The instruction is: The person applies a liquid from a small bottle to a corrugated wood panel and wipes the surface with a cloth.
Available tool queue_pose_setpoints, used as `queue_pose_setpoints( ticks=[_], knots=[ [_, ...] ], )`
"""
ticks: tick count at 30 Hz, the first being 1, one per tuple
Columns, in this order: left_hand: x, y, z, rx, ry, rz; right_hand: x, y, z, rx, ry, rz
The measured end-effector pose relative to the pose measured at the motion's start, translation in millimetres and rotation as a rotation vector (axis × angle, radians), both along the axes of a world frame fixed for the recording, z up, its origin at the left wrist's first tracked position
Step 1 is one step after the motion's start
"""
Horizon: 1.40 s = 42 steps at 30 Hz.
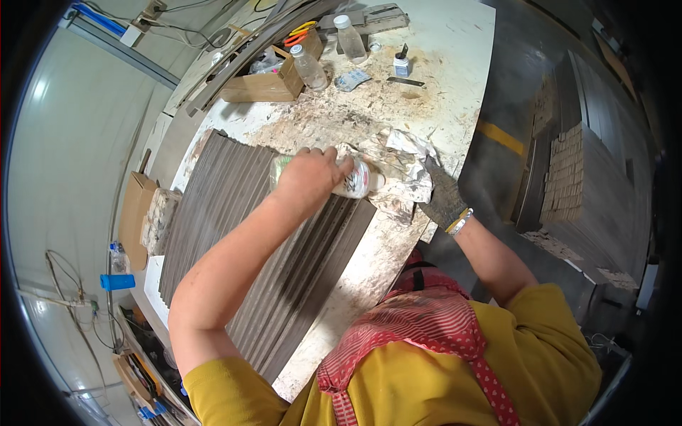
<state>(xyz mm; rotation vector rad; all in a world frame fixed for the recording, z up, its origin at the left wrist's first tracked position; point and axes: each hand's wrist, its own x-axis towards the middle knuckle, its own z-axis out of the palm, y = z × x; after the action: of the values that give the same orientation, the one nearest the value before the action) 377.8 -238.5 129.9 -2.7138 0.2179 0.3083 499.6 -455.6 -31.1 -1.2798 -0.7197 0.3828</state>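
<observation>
My bare left hand (310,174) is closed round a plastic bottle (357,180) with a white, red-marked label. The bottle is tipped on its side, its neck pointing right at a crumpled, stained white cloth (406,170). My right hand (443,193), in a dark, worn work glove, grips the right side of that cloth; its fingers are partly hidden by the folds. Whether liquid comes out of the bottle cannot be seen. Below my left arm lies a row of long grey-brown strips (234,206), packed side by side on the white table (455,64).
At the table's far side stand two clear bottles (349,41), a small jar (402,67) with a brush-like tool, a blade (406,82) and a wooden box (263,86) near orange-handled scissors (295,38). Stacked boards (597,177) stand right, beyond the table edge.
</observation>
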Motion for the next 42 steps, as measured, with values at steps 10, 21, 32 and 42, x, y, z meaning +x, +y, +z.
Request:
queue_pose_setpoints(
  ticks=[10, 21, 32, 42],
  knots=[
    [20.7, 18.3, 2.1, 0.078, -0.045, 0.077, 2.6, -1.5, -14.4, 0.146, 0.618, 0.075],
    [35.0, -7.5, -5.5, -0.051, -0.076, -0.034, -2.0, 6.1, 23.3, 0.343, 0.707, 0.261],
    [11.9, 0.8, 7.9, 0.075, 0.05, 0.046, 10.2, 6.0, -29.6, -0.169, -0.025, -0.003],
    [4.2, -24.4, 7.1, -0.117, 0.023, -0.052, 7.7, 11.8, 17.7, 0.474, 0.598, 0.136]
  ],
)
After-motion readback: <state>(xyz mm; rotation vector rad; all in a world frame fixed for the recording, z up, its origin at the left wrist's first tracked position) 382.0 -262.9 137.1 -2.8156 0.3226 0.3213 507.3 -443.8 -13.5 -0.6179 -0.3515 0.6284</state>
